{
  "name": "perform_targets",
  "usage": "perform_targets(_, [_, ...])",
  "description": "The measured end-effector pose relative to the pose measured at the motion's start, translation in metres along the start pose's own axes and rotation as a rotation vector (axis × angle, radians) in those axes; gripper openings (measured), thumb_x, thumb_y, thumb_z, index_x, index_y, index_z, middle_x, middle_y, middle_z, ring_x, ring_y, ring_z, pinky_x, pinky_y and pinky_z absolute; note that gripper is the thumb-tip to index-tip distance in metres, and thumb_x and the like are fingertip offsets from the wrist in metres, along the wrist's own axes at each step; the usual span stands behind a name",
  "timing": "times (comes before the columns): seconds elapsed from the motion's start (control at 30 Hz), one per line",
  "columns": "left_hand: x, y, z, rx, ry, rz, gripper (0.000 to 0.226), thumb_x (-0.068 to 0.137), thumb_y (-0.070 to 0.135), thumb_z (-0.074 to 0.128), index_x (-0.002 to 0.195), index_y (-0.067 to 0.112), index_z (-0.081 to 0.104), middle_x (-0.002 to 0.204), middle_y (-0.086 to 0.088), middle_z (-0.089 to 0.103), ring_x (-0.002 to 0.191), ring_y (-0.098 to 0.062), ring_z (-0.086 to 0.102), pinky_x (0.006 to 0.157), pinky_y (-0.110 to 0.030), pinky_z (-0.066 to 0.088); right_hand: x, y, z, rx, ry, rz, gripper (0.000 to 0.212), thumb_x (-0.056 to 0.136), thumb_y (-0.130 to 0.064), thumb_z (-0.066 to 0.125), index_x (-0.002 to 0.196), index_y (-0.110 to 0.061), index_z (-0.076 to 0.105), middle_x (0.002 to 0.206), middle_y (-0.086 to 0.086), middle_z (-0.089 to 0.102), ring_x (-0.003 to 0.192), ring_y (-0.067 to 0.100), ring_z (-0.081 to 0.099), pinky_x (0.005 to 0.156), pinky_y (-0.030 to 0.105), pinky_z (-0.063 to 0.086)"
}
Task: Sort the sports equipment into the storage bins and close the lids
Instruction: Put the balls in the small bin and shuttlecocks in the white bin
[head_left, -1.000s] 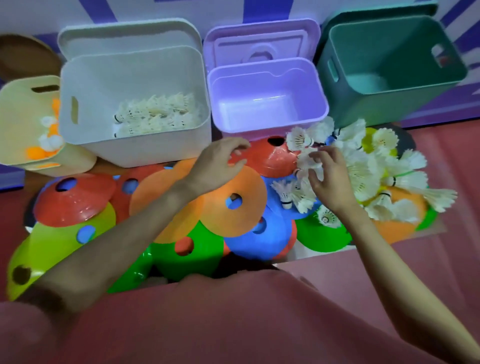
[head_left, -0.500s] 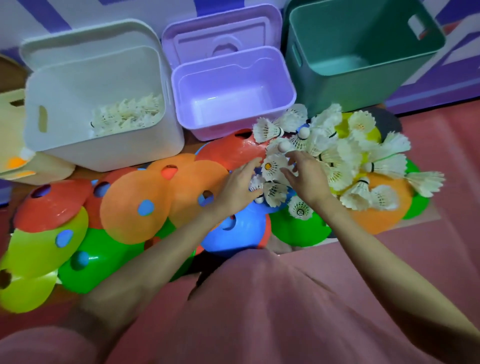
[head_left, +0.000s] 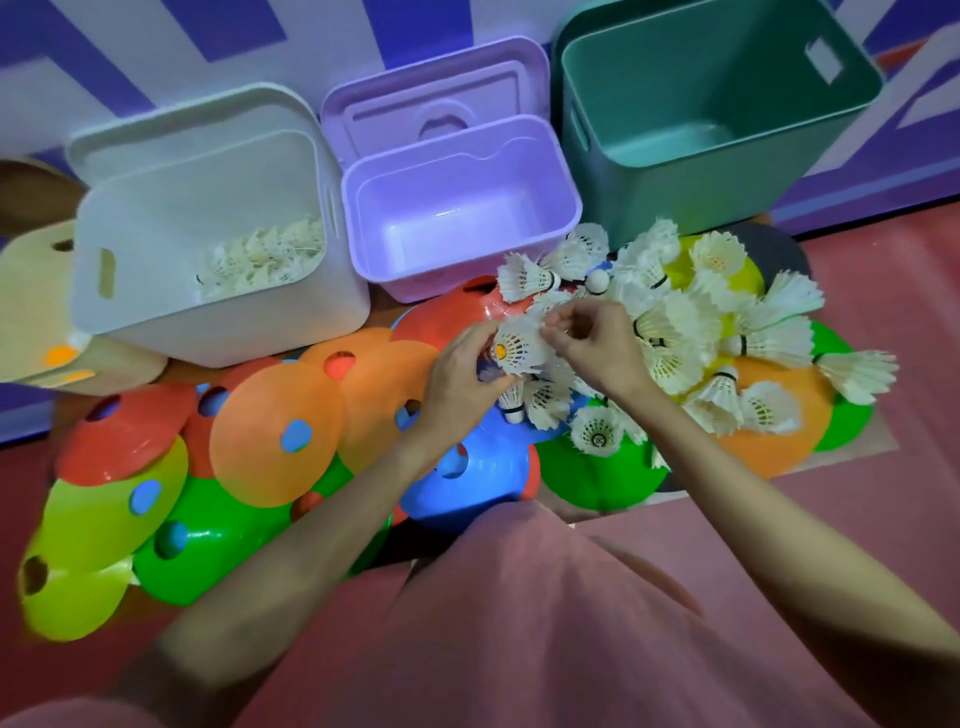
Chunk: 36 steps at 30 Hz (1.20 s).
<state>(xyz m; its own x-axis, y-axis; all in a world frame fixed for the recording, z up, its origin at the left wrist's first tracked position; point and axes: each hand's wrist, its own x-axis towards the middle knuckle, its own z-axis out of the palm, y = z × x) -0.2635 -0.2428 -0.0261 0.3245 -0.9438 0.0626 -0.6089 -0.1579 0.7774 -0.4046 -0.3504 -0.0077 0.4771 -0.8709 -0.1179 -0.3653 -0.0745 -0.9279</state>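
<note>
Two hands meet over the heap: the left hand (head_left: 462, 371) curls round a white feathered shuttlecock (head_left: 519, 349), while the right hand (head_left: 597, 345) pinches its feathers. Tugging could crush them or scatter the loose shuttlecock pile (head_left: 691, 332). Beyond, the open white plastic bin (head_left: 156, 312) already holds shuttlecocks, and a careless toss might land in the empty lilac bin (head_left: 519, 260).

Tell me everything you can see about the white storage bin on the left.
The white storage bin is a tall, rounded-corner box that looks like matte plastic, with a slot handle cut into its left wall. It stands open, its lid raised behind it against the striped wall. Inside, white feather shuttlecocks lie heaped at the bottom. It sits on the floor, close beside the purple bin on its right and a beige bin on its left, with coloured disc cones in front. Neither hand touches it.
</note>
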Motion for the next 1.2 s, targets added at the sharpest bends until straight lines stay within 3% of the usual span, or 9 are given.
perform_targets(0.17, [-0.011, -0.004, -0.011, -0.081, 0.117, -0.065, 0.041, 0.077, 0.022, 0.079, 0.114, 0.023, 0.061, 0.102, 0.005, 0.068, 0.092, -0.014, 0.064, 0.081, -0.033, 0.054, 0.011, -0.001, -0.002, -0.221, 0.132, -0.188, 0.011, 0.086, -0.006, 0.059, 0.096, -0.007, 0.065, 0.087, 0.005, 0.064, 0.079, 0.016, 0.059, 0.07, 0.026, 0.047])
perform_targets(0.3, [-0.014, -0.005, -0.02, -0.147, 0.22, -0.17, 0.043, 0.076, 0.019, 0.08, 0.098, 0.046, 0.055, 0.086, 0.018, 0.067, 0.081, -0.003, 0.064, 0.074, -0.026, 0.053, 0.032, 0.009, 0.001, -0.742, -0.049, -0.352, 0.032, 0.077, -0.004, 0.064, 0.109, -0.003, 0.059, 0.108, 0.015, 0.052, 0.097, 0.03, 0.049, 0.081, 0.038, 0.044])
perform_targets(0.4, [-0.012, -0.006, -0.023, -0.182, 0.229, -0.203, 0.039, 0.075, 0.016, 0.081, 0.105, 0.03, 0.06, 0.088, 0.024, 0.063, 0.081, 0.008, 0.061, 0.075, -0.016, 0.051, 0.038, 0.01, 0.013, -1.045, -0.145, -0.347, 0.029, 0.071, 0.002, 0.065, 0.098, 0.0, 0.054, 0.104, 0.02, 0.052, 0.09, 0.035, 0.049, 0.069, 0.039, 0.036])
perform_targets(0.5, [-0.01, -0.003, -0.023, -0.185, 0.234, -0.218, 0.042, 0.074, 0.015, 0.081, 0.112, 0.015, 0.063, 0.091, 0.021, 0.063, 0.081, 0.013, 0.059, 0.075, -0.013, 0.05, 0.038, 0.006, 0.016, -1.131, -0.193, -0.295, 0.038, 0.069, 0.01, 0.06, 0.104, -0.001, 0.048, 0.11, 0.021, 0.05, 0.095, 0.034, 0.048, 0.074, 0.037, 0.034])
perform_targets(0.7, [-0.013, -0.002, -0.025, -0.195, 0.245, -0.223, 0.04, 0.075, 0.014, 0.08, 0.111, 0.013, 0.064, 0.092, 0.013, 0.064, 0.081, 0.011, 0.058, 0.078, -0.029, 0.054, 0.038, -0.002, 0.001, -1.146, -0.238, -0.297, 0.057, 0.071, 0.005, 0.063, 0.123, -0.002, 0.041, 0.114, 0.023, 0.045, 0.102, 0.035, 0.041, 0.081, 0.038, 0.034])
perform_targets(0.87, [-0.015, -0.002, -0.025, -0.216, 0.223, -0.259, 0.034, 0.075, 0.015, 0.08, 0.101, 0.024, 0.06, 0.088, 0.008, 0.066, 0.083, -0.012, 0.065, 0.077, -0.036, 0.055, 0.03, -0.012, -0.022, -0.824, -0.269, -0.174, 0.061, 0.088, -0.011, 0.058, 0.143, -0.019, 0.033, 0.109, 0.015, 0.031, 0.106, 0.032, 0.031, 0.1, 0.041, 0.031])
perform_targets(1.0, [-0.016, -0.006, -0.022, -0.21, 0.171, -0.24, 0.036, 0.075, 0.017, 0.08, 0.107, 0.017, 0.063, 0.095, 0.004, 0.068, 0.091, -0.019, 0.065, 0.08, -0.037, 0.055, 0.019, -0.019, -0.028, -0.371, -0.073, -0.225, 0.034, 0.086, -0.023, 0.069, 0.11, -0.008, 0.05, 0.095, 0.002, 0.034, 0.099, 0.026, 0.04, 0.088, 0.033, 0.045])
perform_targets(1.1, [-0.017, -0.006, -0.018, -0.228, 0.14, -0.24, 0.04, 0.076, 0.017, 0.079, 0.112, 0.015, 0.063, 0.1, 0.004, 0.069, 0.093, -0.015, 0.065, 0.082, -0.033, 0.054, 0.008, -0.03, -0.024, -0.087, 0.096, -0.328, 0.023, 0.078, -0.013, 0.074, 0.085, -0.014, 0.052, 0.089, -0.008, 0.039, 0.089, 0.021, 0.052, 0.075, 0.017, 0.048])
perform_targets(1.2, [-0.018, -0.005, -0.015, -0.255, 0.119, -0.242, 0.041, 0.074, 0.016, 0.081, 0.112, 0.016, 0.064, 0.1, 0.005, 0.07, 0.091, -0.014, 0.066, 0.082, -0.034, 0.055, -0.001, -0.035, -0.014, -0.035, 0.031, -0.394, 0.017, 0.079, -0.016, 0.075, 0.082, -0.012, 0.059, 0.09, 0.004, 0.047, 0.083, 0.004, 0.05, 0.075, 0.011, 0.042])
